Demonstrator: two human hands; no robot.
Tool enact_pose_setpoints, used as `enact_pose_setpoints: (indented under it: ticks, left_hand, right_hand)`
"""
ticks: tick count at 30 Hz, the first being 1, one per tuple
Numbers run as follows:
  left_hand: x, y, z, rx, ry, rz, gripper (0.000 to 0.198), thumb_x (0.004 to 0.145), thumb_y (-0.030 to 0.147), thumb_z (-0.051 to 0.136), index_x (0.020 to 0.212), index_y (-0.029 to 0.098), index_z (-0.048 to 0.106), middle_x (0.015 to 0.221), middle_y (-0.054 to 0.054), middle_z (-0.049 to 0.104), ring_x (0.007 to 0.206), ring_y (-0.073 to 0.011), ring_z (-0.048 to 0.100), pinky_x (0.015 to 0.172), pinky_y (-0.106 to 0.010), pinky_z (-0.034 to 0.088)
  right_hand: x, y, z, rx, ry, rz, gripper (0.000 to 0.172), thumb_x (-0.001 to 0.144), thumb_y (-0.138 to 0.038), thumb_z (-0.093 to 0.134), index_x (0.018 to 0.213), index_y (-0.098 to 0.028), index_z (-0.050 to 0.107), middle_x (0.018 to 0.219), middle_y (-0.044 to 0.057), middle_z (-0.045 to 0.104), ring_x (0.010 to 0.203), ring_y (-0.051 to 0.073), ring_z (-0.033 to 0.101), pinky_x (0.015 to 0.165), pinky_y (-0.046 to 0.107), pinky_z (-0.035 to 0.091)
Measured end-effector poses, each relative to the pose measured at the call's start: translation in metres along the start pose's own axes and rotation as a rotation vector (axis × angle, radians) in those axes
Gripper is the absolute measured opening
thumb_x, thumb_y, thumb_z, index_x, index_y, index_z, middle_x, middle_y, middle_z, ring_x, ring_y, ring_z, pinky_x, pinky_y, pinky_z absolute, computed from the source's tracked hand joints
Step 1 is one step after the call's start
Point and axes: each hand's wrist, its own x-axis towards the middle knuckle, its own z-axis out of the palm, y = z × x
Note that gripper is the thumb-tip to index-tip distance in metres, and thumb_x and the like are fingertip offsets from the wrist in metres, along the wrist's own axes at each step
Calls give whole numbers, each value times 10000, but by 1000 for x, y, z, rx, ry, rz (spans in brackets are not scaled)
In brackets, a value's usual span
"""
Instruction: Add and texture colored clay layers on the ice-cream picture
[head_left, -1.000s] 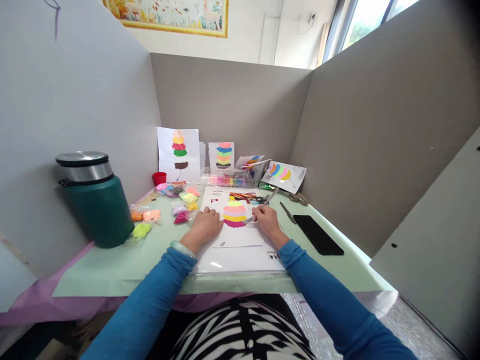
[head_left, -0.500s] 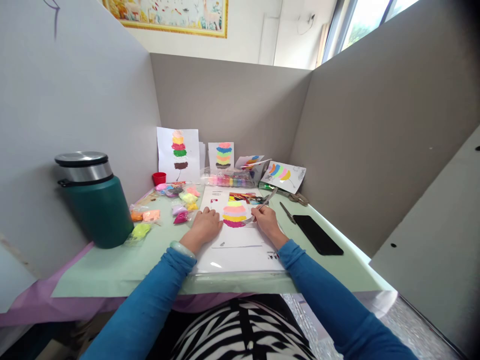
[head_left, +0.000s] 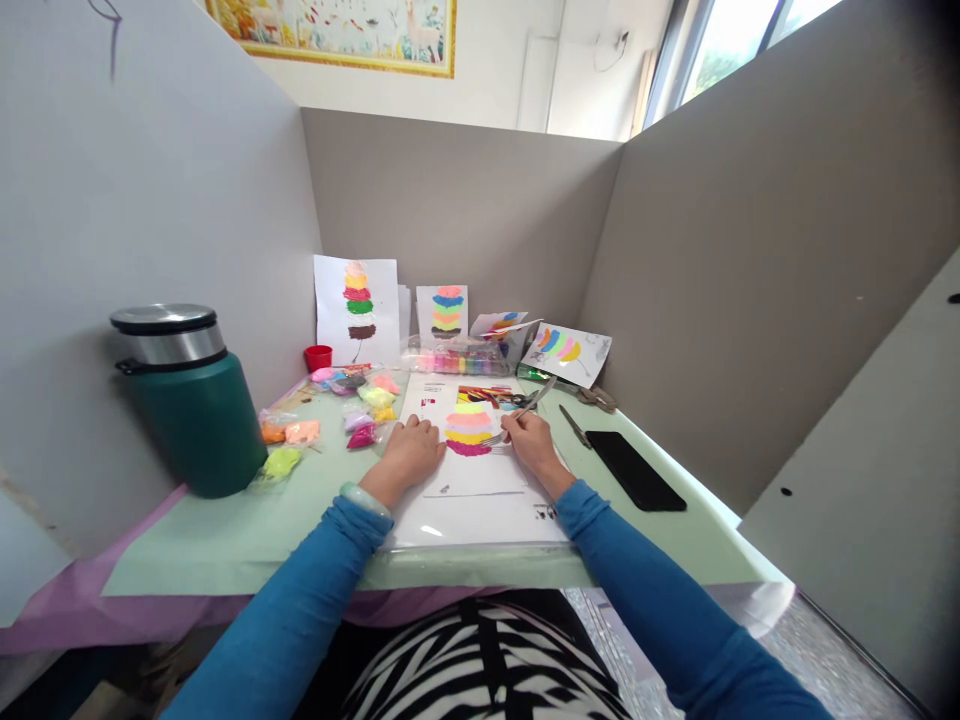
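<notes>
My right hand (head_left: 531,441) is closed round a metal fork (head_left: 525,408), its tines resting on the right edge of a stack of coloured clay smears (head_left: 469,428) on a white sheet (head_left: 472,475). My left hand (head_left: 411,449) lies on the sheet's left side, fingers curled, holding it down. The smears run green, pink, yellow and magenta from top to bottom.
A dark green flask (head_left: 191,400) stands at the left. Small bags of coloured clay (head_left: 360,410) lie beside the sheet. A black phone (head_left: 634,468) and a knife (head_left: 575,426) lie at the right. Finished clay pictures (head_left: 358,308) lean on the back partition, with a red cup (head_left: 319,356).
The fork and my right hand have shifted very slightly over the clay; everything else stays where it was.
</notes>
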Motion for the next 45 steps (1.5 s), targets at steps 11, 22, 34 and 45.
enact_pose_setpoints:
  ticks: [11,22,34,45]
  left_hand:
    - [2,1,4,15,19,-9,447,973,392,330,1116,125,659,1171,-169,642,1124,-319,504,909,-451,393]
    - [0,1,0,-4,15,-10,434,974,370,331,1101,119,661,1167,-182,634,1118,-320,505,911,-458,391]
    - [1,1,2,-1,20,-13,433,972,369,336,1112,118,661,1168,-180,632,1126,-318,498,906,-451,391]
    - [0,3,-2,3,9,-19,423,974,357,331,1105,124,660,1169,-172,635,1119,-311,500,900,-442,392]
  right_hand:
    - [2,2,-2,-69,51,-1,229,748,-374,511,614,-207,592,562,17,638,598,177,580,614,265,404]
    - [2,3,-1,-41,34,-8,235,754,-365,522,592,-207,586,535,6,622,574,168,573,597,258,407]
    - [-9,-8,6,-99,-64,-212,293,825,-407,497,667,-193,620,582,28,644,565,165,581,572,243,388]
    - [-9,-8,7,-136,-44,-207,305,833,-423,477,692,-202,632,603,31,657,597,174,600,584,242,392]
